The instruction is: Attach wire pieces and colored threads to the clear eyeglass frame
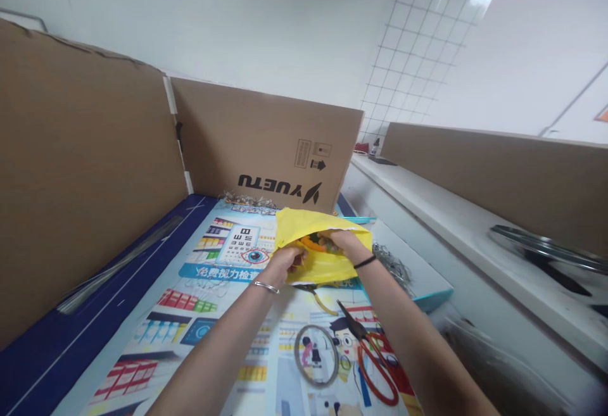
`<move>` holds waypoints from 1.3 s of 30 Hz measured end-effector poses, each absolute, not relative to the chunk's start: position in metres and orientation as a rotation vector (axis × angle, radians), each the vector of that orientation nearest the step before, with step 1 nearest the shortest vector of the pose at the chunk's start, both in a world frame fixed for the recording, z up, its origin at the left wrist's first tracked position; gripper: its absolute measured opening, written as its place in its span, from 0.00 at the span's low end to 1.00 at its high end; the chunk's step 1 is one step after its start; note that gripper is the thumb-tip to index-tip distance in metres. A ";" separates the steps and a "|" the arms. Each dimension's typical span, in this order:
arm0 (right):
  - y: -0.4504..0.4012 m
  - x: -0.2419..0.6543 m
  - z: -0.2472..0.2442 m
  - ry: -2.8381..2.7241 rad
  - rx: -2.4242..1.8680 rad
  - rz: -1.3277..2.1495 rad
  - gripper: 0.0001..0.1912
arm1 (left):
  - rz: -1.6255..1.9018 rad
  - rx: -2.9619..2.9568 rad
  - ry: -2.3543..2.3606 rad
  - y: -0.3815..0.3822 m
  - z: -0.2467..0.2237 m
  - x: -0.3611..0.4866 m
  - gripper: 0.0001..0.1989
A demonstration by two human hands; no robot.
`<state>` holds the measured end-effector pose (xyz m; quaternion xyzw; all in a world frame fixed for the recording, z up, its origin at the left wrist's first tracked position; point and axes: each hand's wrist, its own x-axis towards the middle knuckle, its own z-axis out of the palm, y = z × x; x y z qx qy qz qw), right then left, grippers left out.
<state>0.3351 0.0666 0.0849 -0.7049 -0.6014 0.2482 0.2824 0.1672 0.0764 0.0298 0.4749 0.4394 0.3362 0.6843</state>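
A bright yellow bag (327, 268) lies over the printed sheet, its mouth facing me, with something orange and green (312, 242) inside. My left hand (295, 260), with a silver bangle at the wrist, has its fingers curled on the near left edge of the bag. Into the opening reaches my right hand (335, 240), a black band round its wrist; its fingertips are hidden among the contents. Just below the bag are yellow-handled pliers (320, 300), red-handled scissors (375, 358) and a round ring-like roll (316, 355).
Brown cardboard panels (266, 137) stand at the back and left. Clear-looking small items (251, 201) line the sheet's far edge. A light tray (422, 277) with a tangle of metal pieces (393, 268) is on the right, beside a white ledge (427, 207).
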 end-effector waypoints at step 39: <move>0.008 0.326 0.061 -1.754 -1.568 0.455 0.15 | 0.529 1.018 0.594 0.071 0.030 0.171 0.11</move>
